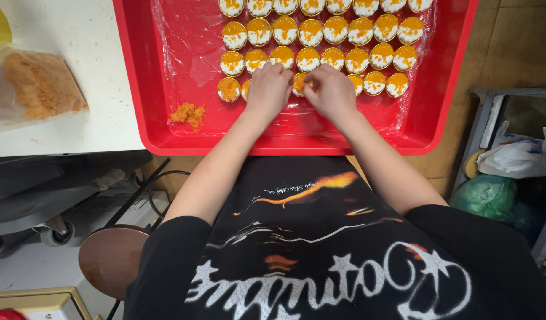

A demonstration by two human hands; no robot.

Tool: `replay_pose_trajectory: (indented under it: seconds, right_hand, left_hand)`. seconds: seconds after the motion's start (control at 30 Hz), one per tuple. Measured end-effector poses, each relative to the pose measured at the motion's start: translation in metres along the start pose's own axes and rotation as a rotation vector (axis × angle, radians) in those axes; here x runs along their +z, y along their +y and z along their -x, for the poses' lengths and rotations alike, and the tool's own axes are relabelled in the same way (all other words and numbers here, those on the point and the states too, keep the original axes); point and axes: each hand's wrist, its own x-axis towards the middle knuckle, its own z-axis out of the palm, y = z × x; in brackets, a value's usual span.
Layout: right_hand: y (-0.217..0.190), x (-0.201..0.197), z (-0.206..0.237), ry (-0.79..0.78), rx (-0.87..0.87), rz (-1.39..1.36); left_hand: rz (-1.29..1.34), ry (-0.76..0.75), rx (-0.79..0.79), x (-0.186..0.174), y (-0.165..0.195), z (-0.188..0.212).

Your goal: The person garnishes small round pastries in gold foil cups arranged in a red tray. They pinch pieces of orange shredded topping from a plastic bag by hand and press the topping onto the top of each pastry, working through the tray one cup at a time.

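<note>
A red tray [142,83] lined with clear plastic film holds several rows of small round tartlets [310,32] with white filling and orange topping. My left hand [268,89] and my right hand [332,92] are close together over the nearest row, fingers curled down onto a tartlet [299,83] between them. Whether either hand actually grips it is hidden by the fingers. A small heap of orange shreds [188,113] lies on the film to the left of my left hand.
A clear bag of orange-brown shreds [40,86] lies on the white counter [89,53] left of the tray. A brown round stool [110,258] stands below. At the right are a metal rack [483,118] and stuffed plastic bags [516,160].
</note>
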Motion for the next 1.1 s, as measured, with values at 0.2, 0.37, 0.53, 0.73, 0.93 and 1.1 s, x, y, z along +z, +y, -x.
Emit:
replay_pose_trajectory:
  seconds: [0.2, 0.37, 0.53, 0.73, 0.93, 1.1]
  right_hand:
    - [0.002, -0.009, 0.006, -0.030, 0.040, -0.011]
    - [0.000, -0.010, 0.009, -0.145, -0.031, 0.002]
    - [-0.001, -0.016, 0.005, -0.193, -0.091, 0.111]
    - [-0.033, -0.030, 0.000, -0.166, 0.088, -0.134]
    - [-0.104, 0.022, -0.012, -0.223, -0.364, -0.220]
    - [-0.148, 0.104, -0.020, -0.397, -0.401, 0.094]
  left_hand:
    - [0.126, 0.051, -0.016, -0.022, 0.004, 0.011]
    - [0.265, 0.145, -0.045, -0.049, 0.009, 0.031]
    - [0.393, 0.218, -0.152, -0.082, 0.000, 0.063]
    - [0.654, 0.405, -0.450, -0.103, -0.031, 0.097]
    - [0.868, 0.692, -0.510, -0.111, -0.082, 0.120]
    - [1.022, 0.704, -0.465, -0.116, -0.100, 0.134]
